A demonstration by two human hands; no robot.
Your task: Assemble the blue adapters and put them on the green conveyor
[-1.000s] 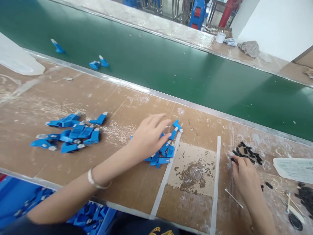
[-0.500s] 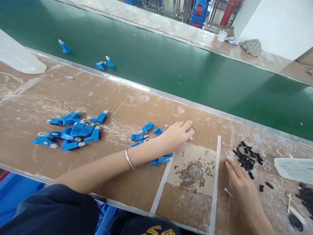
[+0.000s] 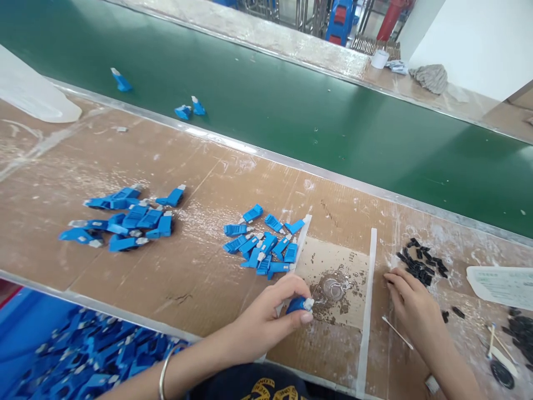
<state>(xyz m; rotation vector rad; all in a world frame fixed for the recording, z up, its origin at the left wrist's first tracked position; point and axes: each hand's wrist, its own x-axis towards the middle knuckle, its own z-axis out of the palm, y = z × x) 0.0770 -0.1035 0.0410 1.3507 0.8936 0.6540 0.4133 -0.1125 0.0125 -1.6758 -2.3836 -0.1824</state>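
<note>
Between the thumb and fingers of my left hand [image 3: 278, 311] is a blue plastic part [image 3: 297, 304] with a pale tip pointing right. It is held just left of a clear wet blob [image 3: 333, 289] on a cardboard patch [image 3: 358, 258]. My right hand [image 3: 416, 305] rests right of the patch, fingertips pinched together; whatever is in them is too small to make out. Beside those fingers lies a pile of small black pieces [image 3: 420, 264]. A group of similar blue parts [image 3: 266, 244] lies left of the patch. Below my right hand is a cotton swab [image 3: 397, 332].
Another pile of blue parts [image 3: 133, 216] is farther left, and a blue bin [image 3: 37, 303] full of them stands below the table edge. A green belt [image 3: 270, 105] runs behind, carrying three blue parts. More black pieces [image 3: 522, 333] and a round black disc [image 3: 502, 374] lie far right.
My left hand has come from the back edge of the blue group toward me, now with a blue part in it. My right hand has stayed nearly in place beside the black pieces.
</note>
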